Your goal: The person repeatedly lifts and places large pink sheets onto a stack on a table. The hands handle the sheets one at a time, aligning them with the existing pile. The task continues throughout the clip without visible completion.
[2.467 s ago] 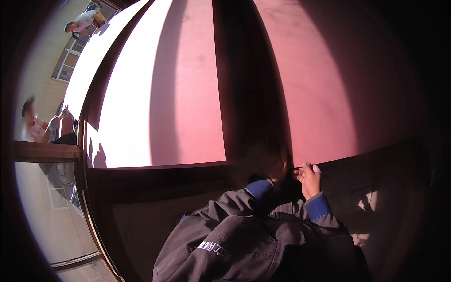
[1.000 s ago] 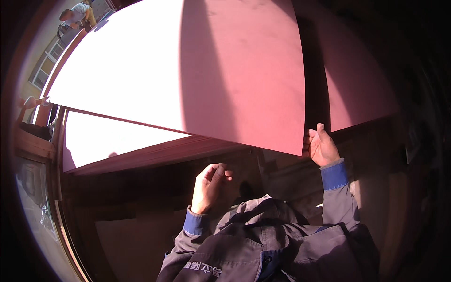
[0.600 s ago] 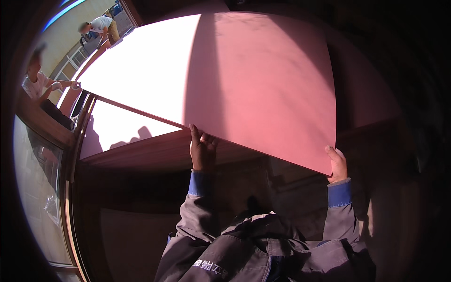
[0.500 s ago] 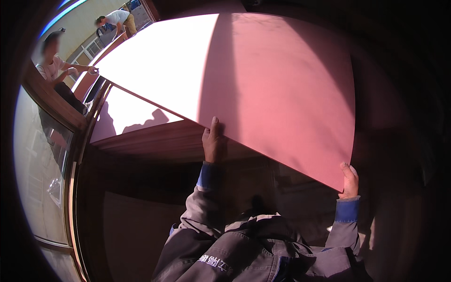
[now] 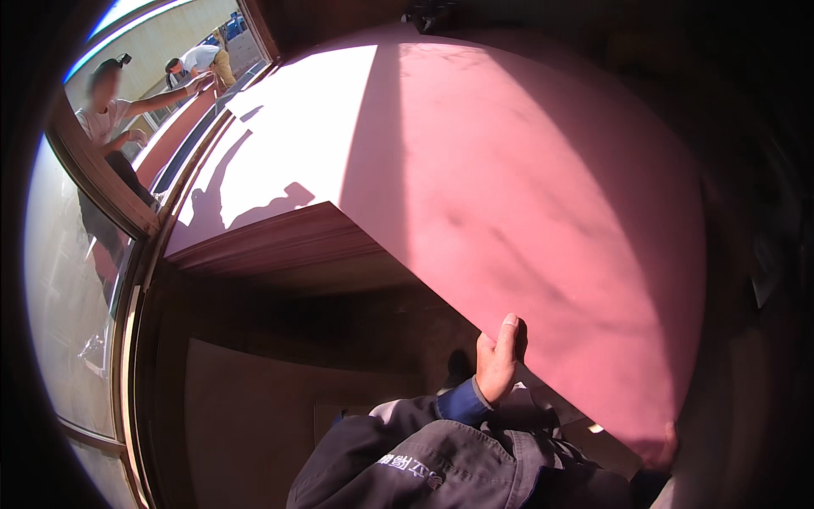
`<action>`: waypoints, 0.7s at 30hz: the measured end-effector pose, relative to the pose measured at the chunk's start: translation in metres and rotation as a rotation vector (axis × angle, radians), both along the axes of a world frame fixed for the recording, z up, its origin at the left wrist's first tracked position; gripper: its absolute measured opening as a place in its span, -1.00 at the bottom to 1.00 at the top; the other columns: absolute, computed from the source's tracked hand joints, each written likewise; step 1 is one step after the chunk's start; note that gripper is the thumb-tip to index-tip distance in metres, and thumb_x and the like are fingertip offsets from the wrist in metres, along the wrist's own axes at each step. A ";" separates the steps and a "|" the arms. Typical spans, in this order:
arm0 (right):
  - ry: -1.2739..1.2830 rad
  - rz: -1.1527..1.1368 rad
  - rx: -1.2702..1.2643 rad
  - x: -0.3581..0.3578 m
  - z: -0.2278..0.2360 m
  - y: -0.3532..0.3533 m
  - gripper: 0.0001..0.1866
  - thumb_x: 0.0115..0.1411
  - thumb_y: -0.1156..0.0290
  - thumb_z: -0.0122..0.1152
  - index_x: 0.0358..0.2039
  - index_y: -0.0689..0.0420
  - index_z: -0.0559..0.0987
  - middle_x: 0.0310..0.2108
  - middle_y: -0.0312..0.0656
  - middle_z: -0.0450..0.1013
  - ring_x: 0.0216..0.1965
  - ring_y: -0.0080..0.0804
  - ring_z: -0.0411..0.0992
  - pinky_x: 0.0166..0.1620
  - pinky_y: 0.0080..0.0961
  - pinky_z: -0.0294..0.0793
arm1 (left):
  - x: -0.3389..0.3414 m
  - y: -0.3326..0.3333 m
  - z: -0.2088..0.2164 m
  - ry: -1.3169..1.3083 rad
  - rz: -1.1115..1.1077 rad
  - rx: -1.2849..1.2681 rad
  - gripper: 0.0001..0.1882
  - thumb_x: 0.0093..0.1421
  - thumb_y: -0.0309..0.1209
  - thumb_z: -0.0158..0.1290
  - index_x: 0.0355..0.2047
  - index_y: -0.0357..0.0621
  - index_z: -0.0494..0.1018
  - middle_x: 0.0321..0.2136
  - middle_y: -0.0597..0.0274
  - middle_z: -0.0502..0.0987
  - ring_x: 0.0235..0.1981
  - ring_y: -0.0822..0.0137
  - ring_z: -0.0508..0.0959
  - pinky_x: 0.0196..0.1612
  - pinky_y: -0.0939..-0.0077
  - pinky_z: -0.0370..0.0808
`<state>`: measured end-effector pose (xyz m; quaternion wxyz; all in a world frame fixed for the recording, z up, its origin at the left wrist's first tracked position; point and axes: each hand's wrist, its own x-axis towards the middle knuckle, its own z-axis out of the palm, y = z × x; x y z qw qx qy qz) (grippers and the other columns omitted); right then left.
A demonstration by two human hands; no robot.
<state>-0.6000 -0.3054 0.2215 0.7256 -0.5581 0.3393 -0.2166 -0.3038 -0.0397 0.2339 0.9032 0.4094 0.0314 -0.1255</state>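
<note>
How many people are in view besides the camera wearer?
2: one person beyond the wooden frame at left, arm outstretched; another person bent over farther back, upper left. Others may be hidden.

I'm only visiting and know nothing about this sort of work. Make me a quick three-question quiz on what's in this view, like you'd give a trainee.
1. True or false: the left hand grips the pink sheet with its thumb underneath.
2. Where on the sheet is the right hand?
A) at the far edge
B) at the near right corner
C) in the middle of the face
3. Fill the gap: at the picture's upper left, ____ other people can be seen.

Key:
1. False; the thumb lies on top.
2. B
3. two
</note>
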 end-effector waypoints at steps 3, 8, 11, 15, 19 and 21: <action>0.139 -0.219 0.014 -0.038 0.001 0.009 -0.49 0.35 0.15 0.03 0.12 0.31 0.42 0.03 -0.08 0.47 0.02 -0.25 0.47 0.03 -0.31 0.48 | -0.015 -0.012 -0.009 -0.109 -0.167 0.141 -0.67 0.44 -0.34 -0.09 -0.52 -0.11 0.29 -0.56 0.51 0.28 -0.56 0.61 0.19 -0.51 0.60 0.14; 0.225 -0.453 0.059 -0.041 0.006 0.034 -0.49 0.35 0.14 0.03 0.12 0.30 0.42 0.03 -0.09 0.47 0.02 -0.26 0.46 0.03 -0.32 0.48 | 0.002 -0.023 -0.003 -0.008 -0.294 0.035 -0.59 0.45 -0.35 -0.12 -0.61 -0.04 0.18 -0.61 0.51 0.14 -0.58 0.60 0.11 -0.51 0.56 0.05; 0.231 -0.504 0.094 -0.016 0.011 0.059 -0.49 0.35 0.14 0.03 0.12 0.30 0.42 0.03 -0.10 0.46 0.03 -0.26 0.46 0.02 -0.32 0.48 | 0.029 -0.025 0.002 -0.107 -0.328 0.102 -0.57 0.46 -0.33 -0.16 -0.62 -0.10 0.17 -0.61 0.47 0.15 -0.57 0.58 0.11 -0.50 0.56 0.05; 0.167 -0.486 0.130 0.039 0.015 0.091 -0.49 0.35 0.14 0.03 0.12 0.29 0.42 0.04 -0.10 0.46 0.03 -0.27 0.45 0.02 -0.33 0.48 | 0.096 -0.023 -0.003 -0.047 -0.262 0.085 -0.58 0.44 -0.30 -0.10 -0.59 -0.16 0.20 -0.61 0.47 0.17 -0.58 0.58 0.11 -0.51 0.59 0.06; -0.117 -0.289 0.166 0.129 0.003 0.106 -0.49 0.36 0.16 0.05 0.17 0.25 0.39 0.08 -0.15 0.44 0.08 -0.29 0.41 0.08 -0.35 0.43 | 0.207 -0.022 -0.009 -0.162 -0.188 0.127 -0.58 0.42 -0.19 -0.06 -0.58 -0.09 0.28 -0.61 0.48 0.23 -0.58 0.61 0.19 -0.53 0.64 0.16; -0.248 -0.166 0.195 0.178 -0.004 0.106 -0.50 0.36 0.20 0.07 0.21 0.21 0.38 0.12 -0.20 0.41 0.14 -0.31 0.37 0.14 -0.36 0.37 | 0.249 -0.023 -0.011 -0.104 -0.273 0.048 -0.59 0.43 -0.14 -0.08 -0.55 -0.06 0.31 -0.60 0.48 0.28 -0.57 0.61 0.28 -0.50 0.66 0.26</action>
